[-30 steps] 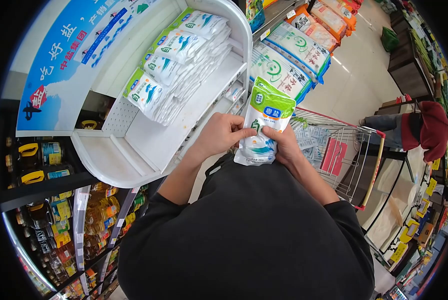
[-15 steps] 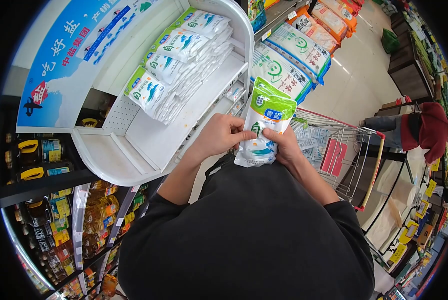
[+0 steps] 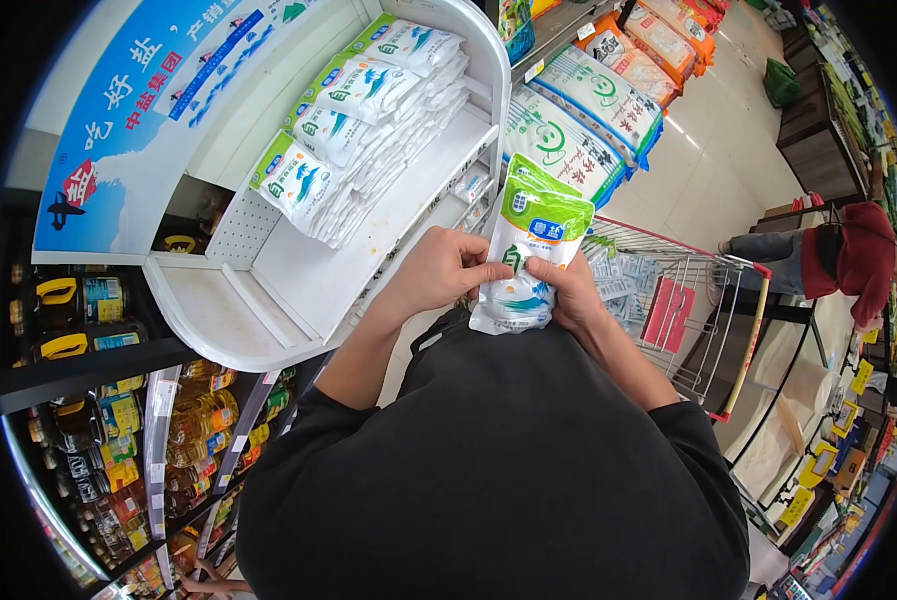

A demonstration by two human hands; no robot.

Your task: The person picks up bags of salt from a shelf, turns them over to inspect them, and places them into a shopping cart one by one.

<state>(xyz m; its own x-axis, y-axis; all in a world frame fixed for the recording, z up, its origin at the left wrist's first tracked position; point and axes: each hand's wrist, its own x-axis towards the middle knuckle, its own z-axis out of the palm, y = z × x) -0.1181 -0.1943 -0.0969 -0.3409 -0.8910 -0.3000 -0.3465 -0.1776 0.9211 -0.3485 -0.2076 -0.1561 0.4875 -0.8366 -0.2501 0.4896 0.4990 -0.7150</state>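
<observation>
A green-and-white bag of salt (image 3: 536, 212) is held upright in front of my chest, its printed face toward me. My left hand (image 3: 436, 272) pinches its left edge, thumb across the front and fingers curled behind. On the other side my right hand (image 3: 574, 290) grips the right edge the same way, its fingers mostly hidden behind the bag. Matching salt bags (image 3: 358, 130) lie in overlapping rows on the white display shelf (image 3: 308, 290) to the left.
Large rice sacks (image 3: 568, 140) are stacked ahead. A wire shopping cart (image 3: 708, 310) holding plastic-wrapped packs stands at the right, near a person in a red top (image 3: 863, 250). Oil bottles (image 3: 203, 415) fill racks at lower left, where part of another person's arm (image 3: 213, 582) shows.
Both hands and the salt bag stay practically still. An arm has come into view at the lower left edge. The person in red has shifted slightly.
</observation>
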